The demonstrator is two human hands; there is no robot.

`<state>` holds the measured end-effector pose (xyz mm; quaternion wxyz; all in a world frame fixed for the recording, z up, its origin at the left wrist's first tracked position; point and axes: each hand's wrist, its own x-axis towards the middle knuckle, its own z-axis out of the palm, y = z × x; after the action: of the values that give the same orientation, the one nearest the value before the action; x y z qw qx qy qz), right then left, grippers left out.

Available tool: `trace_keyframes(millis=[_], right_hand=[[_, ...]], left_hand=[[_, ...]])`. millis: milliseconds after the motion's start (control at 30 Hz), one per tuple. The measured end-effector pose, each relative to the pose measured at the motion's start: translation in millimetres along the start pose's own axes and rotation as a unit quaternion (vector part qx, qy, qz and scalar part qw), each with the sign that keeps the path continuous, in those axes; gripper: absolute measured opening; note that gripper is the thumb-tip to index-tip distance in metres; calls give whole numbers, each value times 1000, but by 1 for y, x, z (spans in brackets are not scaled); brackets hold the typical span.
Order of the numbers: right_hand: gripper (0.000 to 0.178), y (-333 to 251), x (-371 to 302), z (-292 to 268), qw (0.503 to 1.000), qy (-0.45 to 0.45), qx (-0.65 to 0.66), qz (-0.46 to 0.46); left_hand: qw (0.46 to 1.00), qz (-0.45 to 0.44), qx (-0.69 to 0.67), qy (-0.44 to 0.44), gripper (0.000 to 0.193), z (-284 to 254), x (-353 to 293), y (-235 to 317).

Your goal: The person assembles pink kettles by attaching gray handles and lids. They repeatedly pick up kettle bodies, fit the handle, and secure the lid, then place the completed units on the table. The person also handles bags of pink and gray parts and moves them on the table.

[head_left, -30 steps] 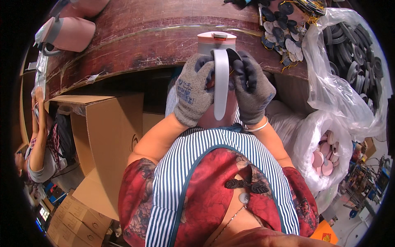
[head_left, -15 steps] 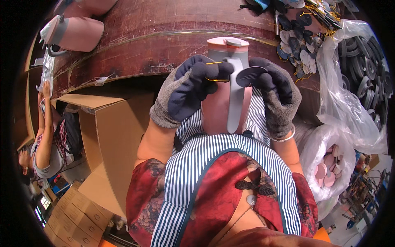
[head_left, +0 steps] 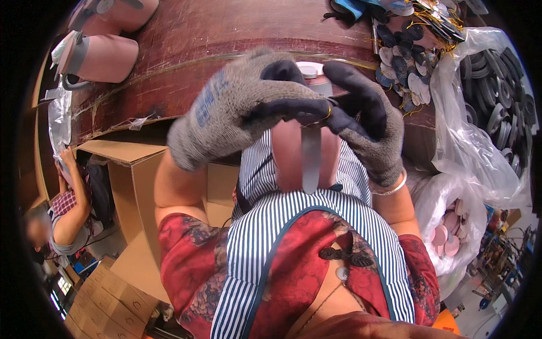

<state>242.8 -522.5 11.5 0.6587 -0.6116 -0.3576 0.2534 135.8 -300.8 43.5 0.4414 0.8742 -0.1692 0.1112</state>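
A pink jug (head_left: 287, 155) with a grey handle (head_left: 310, 161) stands upright against my striped apron. My gloved left hand (head_left: 248, 99) is closed above the handle, pinching a thin yellow string (head_left: 329, 112). Beside it, my gloved right hand (head_left: 370, 127) has its fingers bent around the dark hang tag on that string. Most of the tag is hidden between the fingers. Both hands meet in front of the jug's upper part and cover much of its lid (head_left: 309, 70).
Other pink jugs (head_left: 110, 58) lie on the wooden table (head_left: 197, 34) at far left. Loose round tags (head_left: 403, 65) are heaped at far right. Bags hold grey rings (head_left: 497, 107) and pink discs (head_left: 450, 231). Left are an open carton (head_left: 147, 198) and another person (head_left: 70, 212).
My left hand has moved right and across the jug's handle to meet my right hand. The tag, plainly seen before, is now mostly covered. The person at left has shifted slightly.
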Motion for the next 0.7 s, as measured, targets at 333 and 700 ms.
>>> trace_keyframes(millis=[333,700], right_hand=[[52,14,-9,11,932,-109,-313,-143],[46,32,6,-15,981,-87,112,135]], left_hand=[[938,-79,338,-3,46,-18,5,-27],[988,-63,-55,132,41,85,-26,-72]])
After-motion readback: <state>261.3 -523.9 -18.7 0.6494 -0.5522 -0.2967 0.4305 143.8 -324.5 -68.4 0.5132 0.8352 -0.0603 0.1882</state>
